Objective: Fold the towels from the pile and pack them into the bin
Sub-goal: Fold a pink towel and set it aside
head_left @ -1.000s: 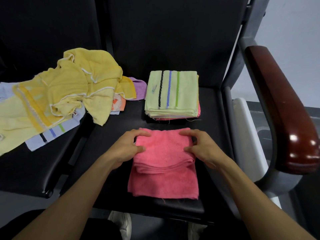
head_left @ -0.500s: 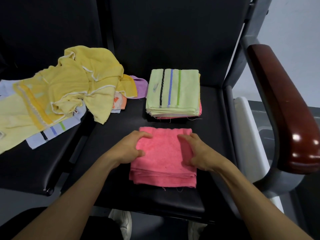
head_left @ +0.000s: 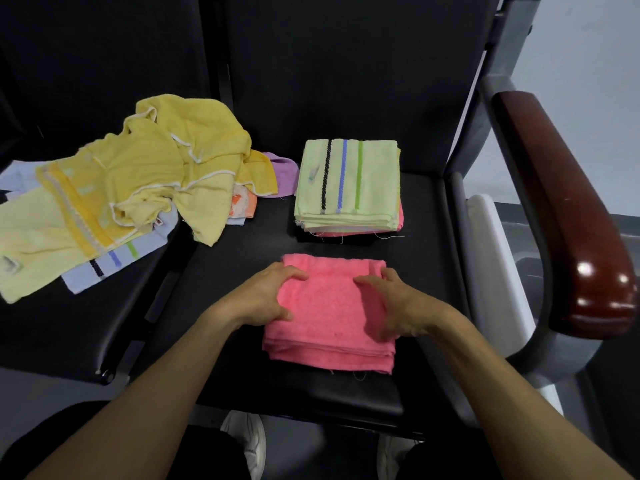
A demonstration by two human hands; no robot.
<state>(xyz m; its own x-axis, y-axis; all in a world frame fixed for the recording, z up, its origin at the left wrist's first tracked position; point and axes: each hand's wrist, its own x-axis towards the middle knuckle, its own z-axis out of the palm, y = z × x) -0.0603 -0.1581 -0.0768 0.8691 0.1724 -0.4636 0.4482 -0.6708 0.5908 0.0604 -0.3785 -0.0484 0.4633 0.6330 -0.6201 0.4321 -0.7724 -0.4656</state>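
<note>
On a black padded seat [head_left: 408,271], a person's left hand [head_left: 261,299] and right hand [head_left: 398,306] rest at either side of a folded pink towel [head_left: 329,317], fingers curled over its top and edges as if squaring it up; whether they pinch the cloth cannot be told. Just behind it sits a stack of folded towels [head_left: 348,188], a green striped one uppermost. A loose pile of yellow and other towels [head_left: 138,188] sprawls across the next seat, unfolded. No bin is clearly visible, so packing appears not yet begun.
</note>
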